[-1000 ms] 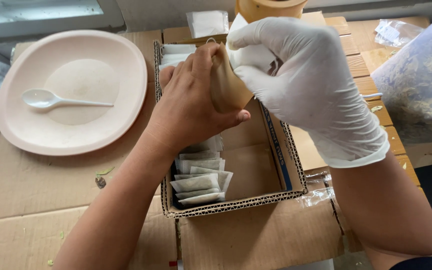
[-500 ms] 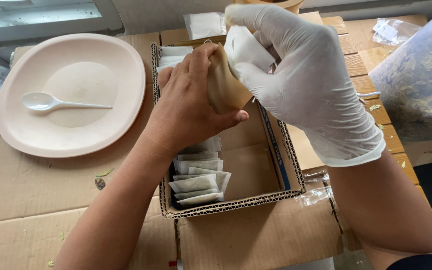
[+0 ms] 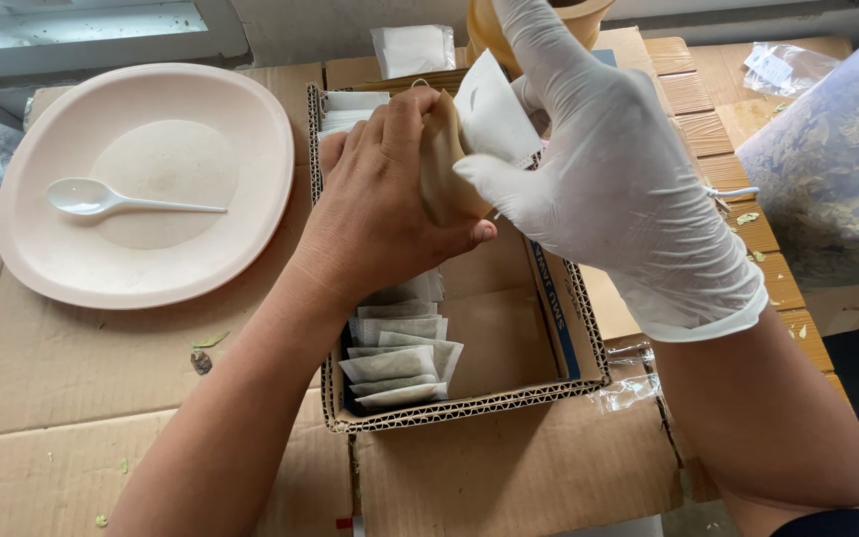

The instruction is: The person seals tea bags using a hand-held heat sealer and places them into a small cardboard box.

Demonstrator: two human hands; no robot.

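My bare left hand (image 3: 375,209) grips a tan paper pouch (image 3: 441,174) over an open cardboard box (image 3: 469,403). Wearing a white glove, my right hand (image 3: 613,189) pinches a white tea bag (image 3: 489,114) at the pouch's mouth, its index finger pointing up. Several white tea bags (image 3: 395,358) lie stacked along the left side of the box below my left wrist.
A cream plate (image 3: 201,268) with a white plastic spoon (image 3: 101,199) sits at the left on flattened cardboard. A clear bag of dried leaves (image 3: 832,169) lies at the right. A tan roll (image 3: 484,25) and a white packet (image 3: 412,48) stand behind the box.
The gloved right hand has lifted and straightened its index finger, and the white tea bag now shows more above the pouch. The left hand has kept its place.
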